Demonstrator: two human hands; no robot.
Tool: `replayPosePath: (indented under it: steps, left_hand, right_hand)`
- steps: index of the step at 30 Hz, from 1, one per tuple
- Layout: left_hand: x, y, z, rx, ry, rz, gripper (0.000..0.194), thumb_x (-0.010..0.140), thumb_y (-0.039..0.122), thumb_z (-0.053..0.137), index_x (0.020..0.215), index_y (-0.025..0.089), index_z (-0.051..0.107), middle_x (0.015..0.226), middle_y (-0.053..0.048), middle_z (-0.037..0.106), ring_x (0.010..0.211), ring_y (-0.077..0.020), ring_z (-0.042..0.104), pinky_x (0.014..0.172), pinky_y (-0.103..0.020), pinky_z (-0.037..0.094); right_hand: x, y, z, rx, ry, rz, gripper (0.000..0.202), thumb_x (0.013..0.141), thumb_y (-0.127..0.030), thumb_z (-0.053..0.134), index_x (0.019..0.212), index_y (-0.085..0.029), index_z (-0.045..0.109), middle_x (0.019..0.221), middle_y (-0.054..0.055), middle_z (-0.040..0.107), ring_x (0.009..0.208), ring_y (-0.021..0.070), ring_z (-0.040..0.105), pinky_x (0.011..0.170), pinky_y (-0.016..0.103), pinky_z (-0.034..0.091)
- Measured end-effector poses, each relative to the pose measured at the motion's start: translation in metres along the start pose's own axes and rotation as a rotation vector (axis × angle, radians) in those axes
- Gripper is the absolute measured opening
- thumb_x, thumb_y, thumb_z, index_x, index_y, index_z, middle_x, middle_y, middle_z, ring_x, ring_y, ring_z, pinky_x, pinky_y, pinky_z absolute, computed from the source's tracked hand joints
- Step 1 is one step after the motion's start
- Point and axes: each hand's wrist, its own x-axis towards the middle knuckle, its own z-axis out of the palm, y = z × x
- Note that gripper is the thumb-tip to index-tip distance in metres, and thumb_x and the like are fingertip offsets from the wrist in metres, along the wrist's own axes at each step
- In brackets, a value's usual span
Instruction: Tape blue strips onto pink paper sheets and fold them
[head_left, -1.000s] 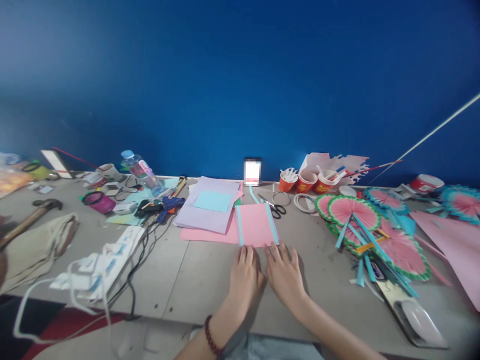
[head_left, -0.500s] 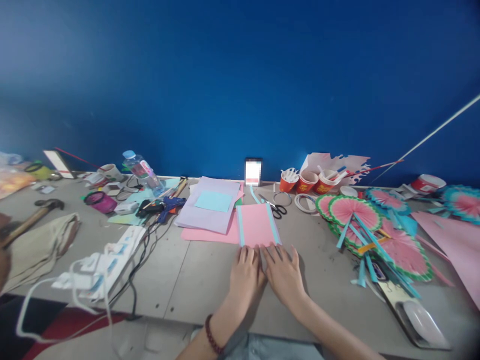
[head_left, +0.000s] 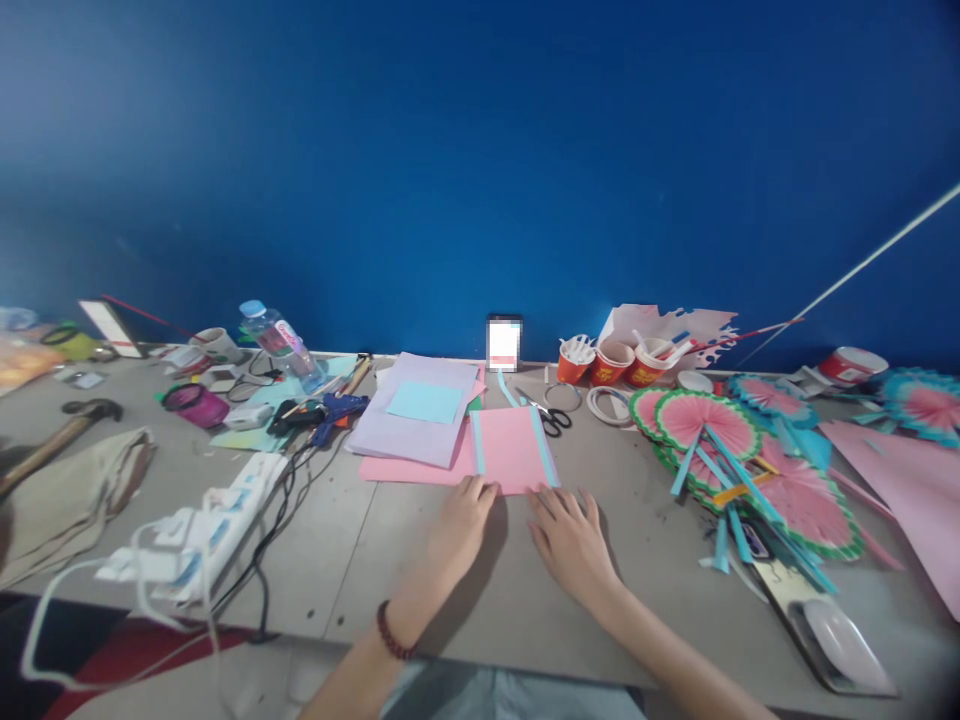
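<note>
A pink sheet of paper (head_left: 510,450) with blue strips along its left and right sides lies flat in front of me. My left hand (head_left: 461,520) touches its near left corner with fingertips, the fingers bent a little and holding nothing. At the near right corner rests my right hand (head_left: 571,540), palm down with fingers spread. Left of the sheet, a lilac sheet (head_left: 431,440) and a small light blue sheet (head_left: 425,402) overlap on a larger pink sheet (head_left: 405,470). Black-handled scissors (head_left: 553,420) lie just beyond its right side.
Pink folded-paper fans (head_left: 709,425) with green edges and a mouse (head_left: 836,635) lie on the right. Red paper cups (head_left: 611,365) stand at the back. To the left are a glue gun (head_left: 330,418), a bottle (head_left: 281,345), a power strip (head_left: 232,525) and a hammer (head_left: 67,430).
My left hand has slid left along the sheet's near edge, away from my right hand. My right hand stays at the right corner, and a gap now shows between them.
</note>
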Motion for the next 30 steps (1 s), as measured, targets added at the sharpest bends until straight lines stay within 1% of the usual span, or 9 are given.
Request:
replayPosePath:
  steps: [5,9,12,15,18,21,24,27,30]
  left_hand:
    - [0.013,-0.027,-0.008,0.153,-0.024,0.237,0.018,0.088,0.01,0.05,0.102,0.018,0.059,0.094,-0.005,0.059,0.091,-0.0205,0.055,0.079,-0.034,0.047]
    - [0.017,-0.035,-0.008,0.225,0.063,0.342,0.022,0.088,0.011,0.051,0.107,0.017,0.06,0.094,-0.007,0.063,0.087,-0.0216,0.058,0.075,-0.034,0.048]
    - [0.015,-0.035,-0.007,0.098,0.155,0.258,0.029,0.09,0.009,0.044,0.112,0.02,0.06,0.104,-0.007,0.064,0.085,-0.0189,0.061,0.072,-0.031,0.05]
    - [0.016,-0.031,-0.01,-0.208,0.227,0.156,0.03,0.093,0.013,0.04,0.111,0.023,0.062,0.11,-0.006,0.062,0.094,-0.0165,0.062,0.079,-0.028,0.052]
    - [0.022,-0.029,-0.015,-0.474,0.344,0.042,0.021,0.089,0.022,0.051,0.103,0.021,0.066,0.114,-0.008,0.058,0.103,-0.0183,0.059,0.088,-0.032,0.051]
    - [0.032,-0.028,-0.02,-0.682,0.448,-0.132,0.015,0.085,0.028,0.058,0.09,0.019,0.069,0.111,-0.009,0.057,0.097,-0.0185,0.06,0.08,-0.031,0.054]
    - [0.042,-0.024,-0.029,-0.928,0.472,-0.253,0.025,0.082,0.03,0.061,0.104,0.019,0.064,0.107,-0.009,0.059,0.091,-0.016,0.06,0.077,-0.028,0.053]
    - [0.05,-0.015,-0.044,-1.16,0.475,-0.34,0.049,0.075,0.031,0.069,0.121,0.019,0.052,0.1,-0.006,0.061,0.083,-0.0121,0.059,0.078,-0.026,0.051]
    - [0.055,-0.001,-0.062,-1.319,0.457,-0.34,0.049,0.071,0.03,0.073,0.113,0.02,0.052,0.085,0.0,0.058,0.075,-0.0098,0.057,0.073,-0.023,0.049]
  right_hand:
    - [0.006,0.003,-0.006,0.037,-0.003,-0.026,0.031,0.088,-0.018,0.049,0.117,-0.021,0.06,0.114,0.01,0.063,0.099,0.0261,0.054,0.092,0.047,0.036]
    - [0.008,0.006,-0.006,0.132,-0.033,-0.07,0.022,0.086,-0.016,0.052,0.103,-0.021,0.065,0.1,0.008,0.064,0.09,0.0227,0.057,0.081,0.039,0.042]
    - [0.014,0.012,-0.003,0.283,-0.043,-0.136,0.02,0.086,-0.014,0.051,0.099,-0.021,0.065,0.094,0.006,0.063,0.089,0.0186,0.058,0.079,0.032,0.045]
    - [0.023,0.015,-0.005,0.441,-0.058,-0.19,0.02,0.087,-0.014,0.05,0.098,-0.02,0.066,0.093,0.005,0.065,0.091,0.0175,0.06,0.082,0.03,0.046]
    - [0.033,0.014,-0.013,0.61,-0.084,-0.211,0.021,0.088,-0.014,0.048,0.098,-0.02,0.066,0.095,0.006,0.067,0.092,0.0169,0.061,0.083,0.03,0.047]
    - [0.041,0.009,-0.027,0.742,-0.1,-0.206,0.021,0.088,-0.015,0.048,0.097,-0.019,0.067,0.093,0.006,0.068,0.087,0.0153,0.063,0.078,0.027,0.049]
    - [0.048,0.005,-0.041,0.816,-0.09,-0.237,0.021,0.089,-0.017,0.048,0.098,-0.019,0.067,0.094,0.006,0.068,0.086,0.0146,0.063,0.073,0.025,0.05]
    - [0.058,0.005,-0.055,0.821,0.013,-0.241,0.019,0.089,-0.02,0.049,0.098,-0.019,0.067,0.097,0.007,0.068,0.091,0.0156,0.063,0.077,0.027,0.05]
    - [0.071,0.01,-0.072,0.795,0.212,-0.231,0.018,0.087,-0.024,0.054,0.1,-0.02,0.066,0.101,0.008,0.068,0.098,0.0184,0.062,0.088,0.035,0.048]
